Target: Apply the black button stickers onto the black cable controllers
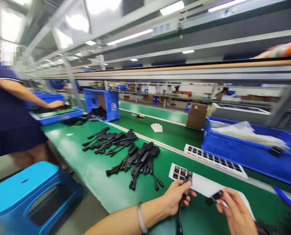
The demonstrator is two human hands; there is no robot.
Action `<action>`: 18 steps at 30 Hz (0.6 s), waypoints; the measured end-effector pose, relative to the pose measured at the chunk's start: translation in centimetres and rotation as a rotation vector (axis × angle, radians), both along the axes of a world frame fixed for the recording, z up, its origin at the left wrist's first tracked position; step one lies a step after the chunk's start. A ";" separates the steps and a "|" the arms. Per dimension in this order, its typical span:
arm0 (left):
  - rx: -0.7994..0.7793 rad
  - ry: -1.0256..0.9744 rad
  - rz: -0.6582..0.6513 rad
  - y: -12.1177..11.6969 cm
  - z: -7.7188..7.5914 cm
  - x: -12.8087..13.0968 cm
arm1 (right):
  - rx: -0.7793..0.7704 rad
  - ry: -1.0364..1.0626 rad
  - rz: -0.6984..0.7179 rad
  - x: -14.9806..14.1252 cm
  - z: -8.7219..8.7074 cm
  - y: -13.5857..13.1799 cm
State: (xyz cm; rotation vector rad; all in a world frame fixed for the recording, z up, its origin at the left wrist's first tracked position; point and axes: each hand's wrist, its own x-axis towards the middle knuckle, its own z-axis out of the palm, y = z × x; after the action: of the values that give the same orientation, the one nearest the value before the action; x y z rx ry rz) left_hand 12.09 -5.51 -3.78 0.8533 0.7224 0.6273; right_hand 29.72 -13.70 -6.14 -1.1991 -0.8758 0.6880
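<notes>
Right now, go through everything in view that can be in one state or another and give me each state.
Left hand: closed on a black cabled device
Right hand: pinching a small black piece
Near label sheet: labels at one end, mostly bare
Blue stool: upright
Blue bin beyond the heaps: on its side
Right-hand blue crate: open-topped
Ceiling lights: lit

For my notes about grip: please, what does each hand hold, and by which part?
The left hand holds a black cabled piece by the cable end of its body. The right hand pinches a small black piece at one end.
</notes>
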 end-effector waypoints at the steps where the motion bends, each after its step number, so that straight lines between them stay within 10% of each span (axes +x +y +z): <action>1: 0.007 -0.008 -0.012 -0.5 -0.5 0.1 | 0.004 0.007 -0.011 -0.5 0.5 0.1; 10: 0.284 0.072 -0.177 -1.6 -0.4 -0.2 | -0.002 -0.085 0.053 -2.5 1.9 0.3; 18: 0.070 -0.113 -0.279 -2.5 -0.2 -0.3 | -0.091 -0.109 0.023 -2.6 1.7 0.3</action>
State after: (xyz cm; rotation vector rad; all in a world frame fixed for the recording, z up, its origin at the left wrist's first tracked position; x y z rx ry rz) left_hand 11.75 -7.96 -4.02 0.9553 0.4705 0.4484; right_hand 27.13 -13.39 -4.43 -1.3202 -0.9586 0.6918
